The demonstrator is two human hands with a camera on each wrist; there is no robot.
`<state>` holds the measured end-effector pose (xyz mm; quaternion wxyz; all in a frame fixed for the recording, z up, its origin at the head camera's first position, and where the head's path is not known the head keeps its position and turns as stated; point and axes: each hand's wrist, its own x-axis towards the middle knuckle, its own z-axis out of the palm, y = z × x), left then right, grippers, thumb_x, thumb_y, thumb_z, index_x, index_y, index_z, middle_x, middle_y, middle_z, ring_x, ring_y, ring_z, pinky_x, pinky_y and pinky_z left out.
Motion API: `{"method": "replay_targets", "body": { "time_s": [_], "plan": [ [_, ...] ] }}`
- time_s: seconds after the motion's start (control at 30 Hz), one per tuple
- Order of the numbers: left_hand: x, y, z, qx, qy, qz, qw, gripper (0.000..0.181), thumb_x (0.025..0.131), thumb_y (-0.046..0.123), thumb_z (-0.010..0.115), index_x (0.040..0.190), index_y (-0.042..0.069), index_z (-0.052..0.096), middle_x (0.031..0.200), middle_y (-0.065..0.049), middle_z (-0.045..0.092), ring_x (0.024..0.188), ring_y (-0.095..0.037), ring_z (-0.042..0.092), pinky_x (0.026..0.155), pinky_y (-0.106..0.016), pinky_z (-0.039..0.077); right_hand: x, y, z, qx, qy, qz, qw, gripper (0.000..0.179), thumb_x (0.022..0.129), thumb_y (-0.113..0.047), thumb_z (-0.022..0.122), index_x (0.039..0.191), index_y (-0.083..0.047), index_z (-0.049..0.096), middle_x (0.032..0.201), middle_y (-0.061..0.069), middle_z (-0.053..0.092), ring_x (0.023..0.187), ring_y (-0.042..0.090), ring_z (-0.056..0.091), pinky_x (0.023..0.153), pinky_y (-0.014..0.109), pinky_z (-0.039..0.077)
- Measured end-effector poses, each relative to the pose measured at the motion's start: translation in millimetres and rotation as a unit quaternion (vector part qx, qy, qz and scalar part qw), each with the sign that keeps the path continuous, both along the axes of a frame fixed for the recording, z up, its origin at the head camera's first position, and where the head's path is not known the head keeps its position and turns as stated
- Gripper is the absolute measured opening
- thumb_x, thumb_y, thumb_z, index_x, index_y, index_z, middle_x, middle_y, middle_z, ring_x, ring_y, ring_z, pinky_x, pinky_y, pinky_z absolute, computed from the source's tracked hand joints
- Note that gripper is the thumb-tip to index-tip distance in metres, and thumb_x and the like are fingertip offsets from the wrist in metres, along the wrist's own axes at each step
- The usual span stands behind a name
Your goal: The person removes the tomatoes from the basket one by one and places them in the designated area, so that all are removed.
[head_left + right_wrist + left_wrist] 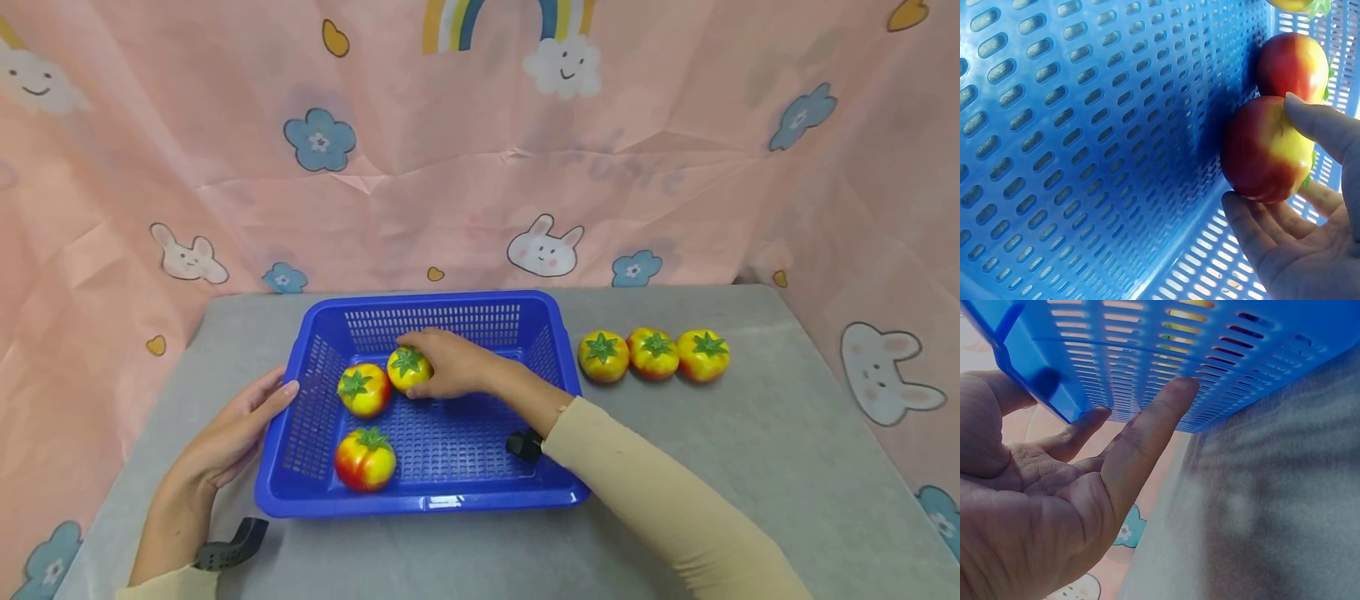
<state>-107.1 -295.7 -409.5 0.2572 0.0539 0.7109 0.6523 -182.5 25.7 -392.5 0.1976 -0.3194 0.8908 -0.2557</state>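
A blue plastic basket [420, 504] with slotted walls stands on the grey table. My right hand [457, 367] is inside it and grips a yellow-red artificial tomato [407, 369] with a green star-shaped top. In the right wrist view, thumb and fingers lie on opposite sides of this tomato [1265, 153], close to the basket floor. A second tomato [364, 390] sits right beside it, and a third [365, 460] lies at the near left of the basket. My left hand [232, 429] touches the left rim; its fairly straight fingers [1141, 447] rest against the outer wall.
Three more tomatoes, the nearest one [603, 357] close to the basket's right side, stand in a row on the table [750, 467]. A pink patterned cloth [435, 208] hangs behind. Black wrist mounts [232, 543] project from both wrists.
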Motion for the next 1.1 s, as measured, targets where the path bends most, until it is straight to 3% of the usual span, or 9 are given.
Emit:
{"method": "replay_targets", "body": {
  "time_s": [0.13, 0.33, 1.1],
  "plan": [
    [-0.2, 0.4, -0.1, 0.003, -0.002, -0.001, 1.0, 0.067, 0.116, 0.032, 0.039, 0.169, 0.005, 0.008, 0.134, 0.003, 0.065, 0.114, -0.018, 0.076, 0.092, -0.047, 0.066, -0.4, -0.3, 0.4, 0.003, 0.005, -0.002, 1.0, 0.074, 0.094, -0.03, 0.081, 0.155, -0.004, 0.049, 0.152, 0.018, 0.057, 0.14, 0.033, 0.055, 0.123, 0.047, 0.045],
    [0.9, 0.2, -0.9, 0.0, -0.004, 0.003, 1.0, 0.067, 0.116, 0.032, 0.038, 0.169, 0.005, 0.007, 0.134, 0.004, 0.065, 0.114, -0.018, 0.076, 0.092, -0.048, 0.066, 1.9, 0.3, 2.4, 0.005, -0.01, -0.009, 0.9999, 0.073, 0.094, -0.039, 0.081, 0.155, -0.011, 0.052, 0.147, 0.015, 0.059, 0.127, 0.028, 0.059, 0.116, 0.045, 0.051],
    [0.5, 0.6, 1.1, -0.001, 0.0, 0.002, 1.0, 0.067, 0.116, 0.033, 0.038, 0.168, 0.003, 0.008, 0.133, 0.003, 0.065, 0.114, -0.018, 0.076, 0.092, -0.046, 0.066, -0.9, 1.4, 9.6, -0.04, 0.0, -0.019, 0.999, 0.072, 0.093, -0.034, 0.082, 0.154, -0.011, 0.053, 0.149, 0.015, 0.057, 0.128, 0.027, 0.058, 0.116, 0.044, 0.052]
  ]
}}
